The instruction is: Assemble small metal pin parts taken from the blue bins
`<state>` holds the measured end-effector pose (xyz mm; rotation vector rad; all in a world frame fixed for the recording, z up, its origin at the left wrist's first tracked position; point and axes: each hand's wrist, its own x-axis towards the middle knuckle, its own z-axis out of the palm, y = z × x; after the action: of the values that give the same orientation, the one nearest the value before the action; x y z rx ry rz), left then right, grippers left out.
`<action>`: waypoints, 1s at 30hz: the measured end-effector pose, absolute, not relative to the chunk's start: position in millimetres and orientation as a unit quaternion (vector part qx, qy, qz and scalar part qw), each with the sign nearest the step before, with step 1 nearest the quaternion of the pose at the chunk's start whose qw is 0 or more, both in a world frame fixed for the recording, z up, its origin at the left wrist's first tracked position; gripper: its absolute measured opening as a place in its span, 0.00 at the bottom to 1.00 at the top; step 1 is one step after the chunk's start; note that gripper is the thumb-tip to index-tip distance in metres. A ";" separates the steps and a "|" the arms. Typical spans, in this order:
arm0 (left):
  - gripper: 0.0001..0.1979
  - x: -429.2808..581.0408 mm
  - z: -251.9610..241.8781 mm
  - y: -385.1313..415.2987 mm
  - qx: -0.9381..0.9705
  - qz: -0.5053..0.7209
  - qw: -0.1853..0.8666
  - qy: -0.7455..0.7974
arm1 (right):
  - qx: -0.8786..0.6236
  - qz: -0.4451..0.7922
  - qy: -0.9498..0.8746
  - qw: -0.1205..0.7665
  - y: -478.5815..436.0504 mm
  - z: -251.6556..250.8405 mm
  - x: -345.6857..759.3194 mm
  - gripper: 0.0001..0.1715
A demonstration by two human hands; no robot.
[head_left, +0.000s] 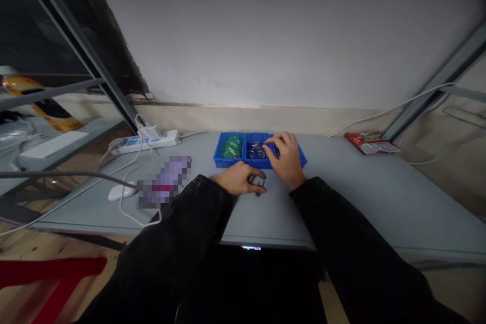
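Note:
My left hand (pixel 238 179) lies palm down on the grey table (pixel 341 202), its fingers curving toward a few small dark pin-like parts (pixel 259 188) and holding nothing I can see. My right hand (pixel 285 158) reaches over a blue divided tray (pixel 228 161), with its fingers at the right compartment. That compartment holds a heap of small metal pins (pixel 256 150). Green pieces (pixel 232 146) fill the left compartment. The right fingers hide part of the tray, and I cannot tell whether they hold a pin.
On the left stand a white power strip (pixel 144 142) with plugs, a white computer mouse (pixel 121 191) and a pixelated object (pixel 164 182). Cables trail over the table. A red packet (pixel 371 142) lies at the back right against the wall.

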<state>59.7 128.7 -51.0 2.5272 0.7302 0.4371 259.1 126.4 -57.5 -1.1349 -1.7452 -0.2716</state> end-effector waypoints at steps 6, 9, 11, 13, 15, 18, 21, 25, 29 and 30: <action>0.13 61.1 -51.7 128.3 0.917 0.149 0.254 0.269 | -0.468 -0.121 -0.723 0.494 125.2 -57.2 258.6 0.07; 0.14 61.7 -51.7 127.6 0.914 0.150 0.259 0.275 | -0.470 -0.119 -0.725 0.489 123.8 -56.5 258.0 0.06; 0.15 61.8 -52.0 127.4 0.910 0.159 0.266 0.275 | -0.471 -0.119 -0.725 0.488 123.5 -56.5 257.7 0.06; 0.15 61.7 -52.0 127.3 0.908 0.168 0.274 0.268 | -0.469 -0.120 -0.725 0.490 124.0 -56.9 257.7 0.06; 0.15 61.7 -51.8 127.3 0.908 0.175 0.279 0.258 | -0.467 -0.119 -0.725 0.491 124.8 -57.4 257.9 0.06; 0.14 61.9 -51.2 127.6 0.910 0.185 0.278 0.244 | -0.467 -0.115 -0.726 0.492 125.5 -57.7 258.3 0.07; 0.13 62.4 -50.7 127.7 0.912 0.188 0.279 0.236 | -0.467 -0.110 -0.726 0.492 125.0 -57.1 258.4 0.07; 0.12 63.3 -49.8 126.9 0.904 0.187 0.301 0.240 | -0.471 -0.105 -0.726 0.490 124.0 -56.3 258.1 0.08; 0.10 64.4 -49.1 124.7 0.888 0.185 0.344 0.244 | -0.472 -0.110 -0.727 0.486 123.3 -56.5 257.4 0.08; 0.09 64.7 -49.0 124.0 0.883 0.187 0.356 0.244 | -0.472 -0.111 -0.727 0.486 123.0 -56.5 257.3 0.08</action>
<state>64.7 124.0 -49.0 2.2804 0.6291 0.4833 257.3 123.0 -56.5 -1.1486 -1.7691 -0.2689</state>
